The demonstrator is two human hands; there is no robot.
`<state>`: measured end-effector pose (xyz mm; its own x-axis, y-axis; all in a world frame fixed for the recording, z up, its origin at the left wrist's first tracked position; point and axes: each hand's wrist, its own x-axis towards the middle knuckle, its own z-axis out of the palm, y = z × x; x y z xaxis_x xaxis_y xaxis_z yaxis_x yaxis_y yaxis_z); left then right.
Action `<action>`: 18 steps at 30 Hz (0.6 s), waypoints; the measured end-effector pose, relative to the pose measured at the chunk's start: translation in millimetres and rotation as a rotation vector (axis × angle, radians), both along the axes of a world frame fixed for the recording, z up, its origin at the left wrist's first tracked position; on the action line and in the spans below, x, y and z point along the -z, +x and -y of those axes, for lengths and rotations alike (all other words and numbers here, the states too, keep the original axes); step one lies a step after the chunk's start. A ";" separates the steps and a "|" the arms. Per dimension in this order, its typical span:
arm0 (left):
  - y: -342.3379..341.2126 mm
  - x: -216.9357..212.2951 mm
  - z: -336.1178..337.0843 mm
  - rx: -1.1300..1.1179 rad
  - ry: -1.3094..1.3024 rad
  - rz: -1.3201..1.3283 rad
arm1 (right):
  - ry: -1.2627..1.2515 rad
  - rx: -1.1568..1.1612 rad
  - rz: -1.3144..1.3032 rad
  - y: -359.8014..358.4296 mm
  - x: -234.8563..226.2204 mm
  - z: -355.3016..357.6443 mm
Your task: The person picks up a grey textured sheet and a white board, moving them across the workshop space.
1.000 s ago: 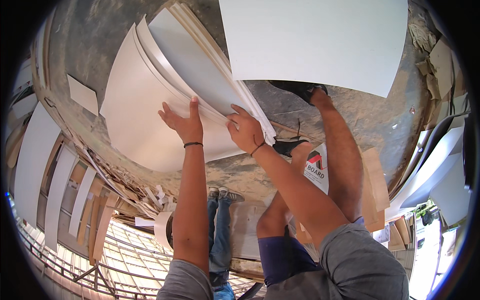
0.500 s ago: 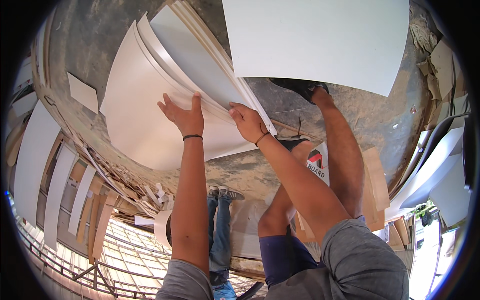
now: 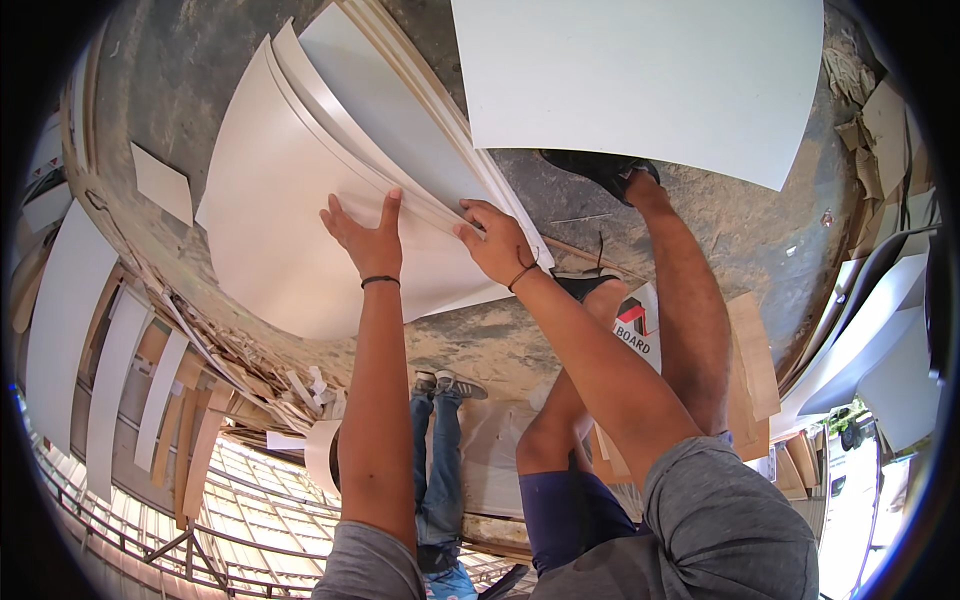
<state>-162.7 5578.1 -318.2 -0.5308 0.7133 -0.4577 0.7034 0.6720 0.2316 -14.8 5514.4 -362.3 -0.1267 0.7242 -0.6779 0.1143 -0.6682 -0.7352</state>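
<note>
Large whitish sheets stand on edge, leaning together, left of centre. My left hand [image 3: 369, 240] lies on the broad face of the front sheet [image 3: 270, 210], its fingers spread and the thumb up by the edge. At the edges of the stack, my right hand [image 3: 495, 243] has its thumb and fingers bent round the rim of a sheet; just how many layers it grips is hidden. Behind the front sheets, a gap shows the pale grey face of another sheet [image 3: 375, 95]. Thin stacked board edges [image 3: 430, 90] run along its far right side.
A large white panel [image 3: 640, 75] is ahead on the right, near my shod foot [image 3: 600, 172]. A small white offcut [image 3: 162, 185] lies on the stained floor to the left. Board strips [image 3: 75, 320] line the left side. Another person's jeans-clad legs [image 3: 437, 460] show low in the middle.
The front sheets have shifted slightly left at their upper ends. My right fingers have bent a little more round the edge. My left hand stays spread on the face.
</note>
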 end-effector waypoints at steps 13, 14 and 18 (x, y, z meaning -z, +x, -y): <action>-9.5 7.6 3.5 -0.014 0.038 -0.004 | 0.102 -0.127 0.157 -6.2 -11.9 -4.4; -10.0 8.0 2.7 -0.030 0.046 -0.005 | 0.097 -0.134 0.144 -5.5 -12.5 -5.1; -9.7 10.3 -4.0 -0.071 0.058 -0.020 | 0.125 -0.213 0.194 -5.6 -17.6 -8.2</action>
